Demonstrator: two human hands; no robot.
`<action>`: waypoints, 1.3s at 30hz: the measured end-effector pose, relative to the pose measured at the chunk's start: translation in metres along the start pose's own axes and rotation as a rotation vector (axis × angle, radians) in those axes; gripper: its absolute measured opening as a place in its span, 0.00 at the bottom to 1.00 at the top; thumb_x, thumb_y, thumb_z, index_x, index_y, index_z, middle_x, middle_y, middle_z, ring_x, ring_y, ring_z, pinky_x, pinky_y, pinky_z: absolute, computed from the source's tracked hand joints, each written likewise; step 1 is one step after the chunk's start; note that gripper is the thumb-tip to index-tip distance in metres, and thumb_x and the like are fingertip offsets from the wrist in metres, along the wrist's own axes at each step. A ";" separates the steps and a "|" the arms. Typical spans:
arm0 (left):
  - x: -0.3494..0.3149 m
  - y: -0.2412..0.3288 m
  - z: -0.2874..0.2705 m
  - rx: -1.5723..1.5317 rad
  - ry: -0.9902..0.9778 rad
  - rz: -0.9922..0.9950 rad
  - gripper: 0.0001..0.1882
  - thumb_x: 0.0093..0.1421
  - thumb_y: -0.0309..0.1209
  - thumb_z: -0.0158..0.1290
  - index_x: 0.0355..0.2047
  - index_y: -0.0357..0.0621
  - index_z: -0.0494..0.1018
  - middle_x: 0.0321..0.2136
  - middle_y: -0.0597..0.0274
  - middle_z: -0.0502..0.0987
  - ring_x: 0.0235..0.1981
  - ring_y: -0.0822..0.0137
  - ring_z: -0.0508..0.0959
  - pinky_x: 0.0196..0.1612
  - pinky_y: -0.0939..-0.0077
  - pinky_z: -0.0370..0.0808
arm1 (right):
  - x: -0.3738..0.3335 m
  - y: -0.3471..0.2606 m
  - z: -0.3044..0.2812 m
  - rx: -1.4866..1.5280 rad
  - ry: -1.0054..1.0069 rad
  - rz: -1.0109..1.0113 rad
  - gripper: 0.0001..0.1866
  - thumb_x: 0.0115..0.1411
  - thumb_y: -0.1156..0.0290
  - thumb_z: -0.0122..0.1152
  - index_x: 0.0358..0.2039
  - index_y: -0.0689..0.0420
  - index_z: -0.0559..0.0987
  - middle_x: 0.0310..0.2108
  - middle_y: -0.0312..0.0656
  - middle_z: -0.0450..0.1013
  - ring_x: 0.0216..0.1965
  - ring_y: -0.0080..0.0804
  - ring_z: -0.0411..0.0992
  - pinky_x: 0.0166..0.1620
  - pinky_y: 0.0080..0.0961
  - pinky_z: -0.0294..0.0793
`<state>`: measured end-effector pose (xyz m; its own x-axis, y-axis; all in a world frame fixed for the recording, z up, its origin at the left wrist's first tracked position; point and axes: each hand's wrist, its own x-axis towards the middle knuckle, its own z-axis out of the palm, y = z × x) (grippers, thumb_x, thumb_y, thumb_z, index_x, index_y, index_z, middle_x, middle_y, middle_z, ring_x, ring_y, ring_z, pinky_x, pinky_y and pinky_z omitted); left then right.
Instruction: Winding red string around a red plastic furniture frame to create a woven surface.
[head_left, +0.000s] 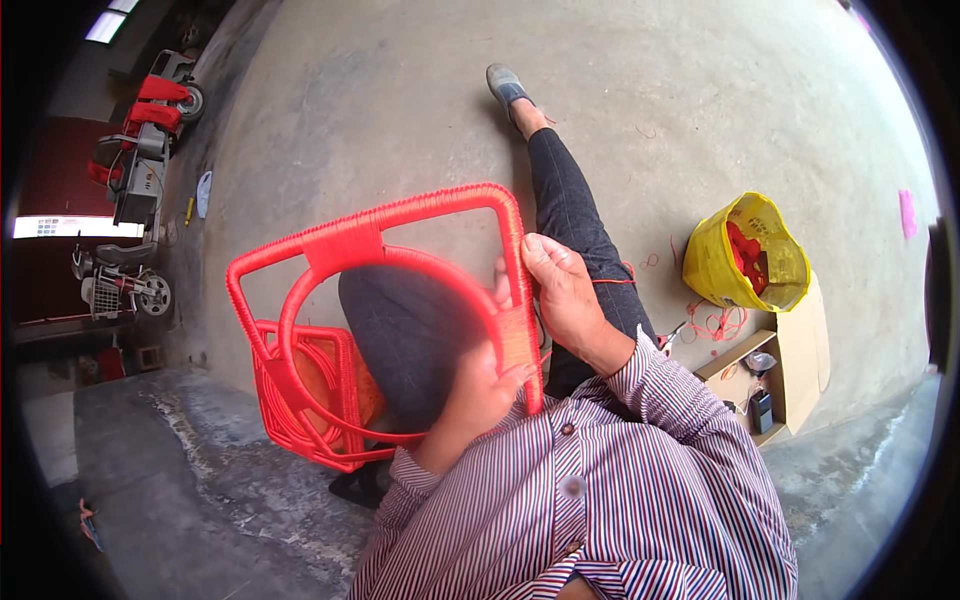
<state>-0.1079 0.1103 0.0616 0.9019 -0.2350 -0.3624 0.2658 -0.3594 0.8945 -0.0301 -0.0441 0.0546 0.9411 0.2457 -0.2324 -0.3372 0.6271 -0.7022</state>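
Note:
A rectangular frame (345, 246) wound with red cord, with a round ring inside it, is held up in front of me over my bent left leg. My right hand (568, 292) grips its right side bar, thumb on the near face and fingertips showing through the gap behind. Lower down, my left hand (480, 392) reaches through the ring and closes on the frame where ring and side bar meet. The cord band there (517, 338) looks more orange than the rest. A thin red cord (614, 281) lies across my right leg.
More red-wound frames (300, 400) stand stacked at my left. To the right are a yellow bucket (705, 265) with red material inside, loose red cord (722, 322), scissors (672, 338) and an open cardboard box (800, 370). Scooters (140, 175) are parked far left.

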 end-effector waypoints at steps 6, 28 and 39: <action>0.003 0.000 0.005 -0.122 -0.024 0.028 0.11 0.57 0.24 0.58 0.40 0.38 0.71 0.21 0.69 0.74 0.16 0.82 0.68 0.19 0.84 0.65 | 0.007 -0.003 -0.004 -0.058 0.037 0.006 0.22 0.69 0.54 0.43 0.34 0.62 0.74 0.21 0.42 0.74 0.21 0.26 0.72 0.28 0.19 0.73; 0.017 -0.010 0.021 0.223 0.185 0.195 0.13 0.50 0.24 0.60 0.36 0.35 0.71 0.28 0.42 0.74 0.32 0.41 0.76 0.35 0.56 0.72 | 0.014 -0.001 0.001 0.131 0.132 0.088 0.23 0.69 0.51 0.41 0.33 0.60 0.73 0.20 0.37 0.70 0.21 0.22 0.66 0.28 0.18 0.68; 0.019 0.048 -0.046 0.563 0.564 0.675 0.09 0.49 0.21 0.59 0.29 0.38 0.71 0.30 0.53 0.75 0.32 0.53 0.75 0.36 0.63 0.73 | 0.008 -0.003 0.000 0.122 0.155 0.077 0.25 0.69 0.48 0.41 0.29 0.57 0.71 0.15 0.33 0.63 0.19 0.21 0.61 0.24 0.18 0.63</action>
<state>-0.0627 0.1302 0.1100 0.8705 -0.1400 0.4718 -0.4192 -0.7133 0.5617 -0.0216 -0.0437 0.0552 0.9023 0.1855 -0.3892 -0.3998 0.6978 -0.5943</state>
